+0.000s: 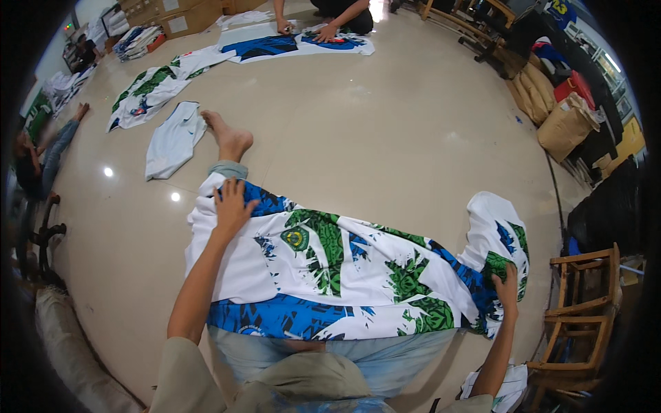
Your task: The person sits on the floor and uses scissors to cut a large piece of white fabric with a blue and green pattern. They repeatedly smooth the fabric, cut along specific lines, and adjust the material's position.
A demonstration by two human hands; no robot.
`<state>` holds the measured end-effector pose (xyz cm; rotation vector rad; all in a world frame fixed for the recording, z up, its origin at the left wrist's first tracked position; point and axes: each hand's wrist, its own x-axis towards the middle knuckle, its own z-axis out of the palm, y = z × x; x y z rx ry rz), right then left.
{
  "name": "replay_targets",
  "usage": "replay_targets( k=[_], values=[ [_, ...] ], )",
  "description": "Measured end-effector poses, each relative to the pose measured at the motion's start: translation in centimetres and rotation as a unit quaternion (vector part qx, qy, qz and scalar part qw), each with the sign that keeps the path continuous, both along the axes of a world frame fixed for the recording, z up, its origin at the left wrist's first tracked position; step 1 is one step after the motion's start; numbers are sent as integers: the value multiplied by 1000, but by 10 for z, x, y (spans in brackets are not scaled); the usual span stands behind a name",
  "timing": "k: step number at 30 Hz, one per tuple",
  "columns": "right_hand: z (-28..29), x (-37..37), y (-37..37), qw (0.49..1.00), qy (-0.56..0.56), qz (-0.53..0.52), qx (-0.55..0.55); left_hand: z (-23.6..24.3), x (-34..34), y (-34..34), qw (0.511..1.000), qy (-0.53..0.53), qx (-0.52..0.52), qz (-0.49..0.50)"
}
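Note:
Across my lap lies a long-sleeved jersey [323,248], white with green and blue patterns and a green badge. My left hand [234,206] rests flat on its left end, fingers spread over white and blue cloth. At the right end, my right hand [506,282] has its fingers curled on the green-patterned cloth beside a white sleeve part [490,210]. The fold of the cloth partly hides those fingertips. A bare foot [233,138] with a rolled denim cuff sticks out past the jersey's left end.
A white cloth piece [175,141] lies beyond the foot. Farther off, another person's hands [327,32] press on similar patterned garments [151,89] spread on the tiled floor. Wooden frames [578,303] and brown paper bags [566,124] stand at right; cardboard boxes [182,19] at back left.

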<state>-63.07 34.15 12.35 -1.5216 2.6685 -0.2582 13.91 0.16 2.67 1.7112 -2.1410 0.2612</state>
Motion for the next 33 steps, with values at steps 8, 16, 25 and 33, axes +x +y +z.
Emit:
replay_targets(
  k=[8,16,25,33],
  values=[
    [-52,169,-126,973,-55,197,109,48,12,8,981,-102,158,47],
    [-62,99,-161,925,-163,275,204,91,19,-88,983,-46,156,-87],
    [35,138,-338,951,-52,215,-216,177,-93,-239,965,191,-158,89],
    [-121,220,-162,957,-152,221,-107,-5,-101,15,963,125,236,29]
  ],
)
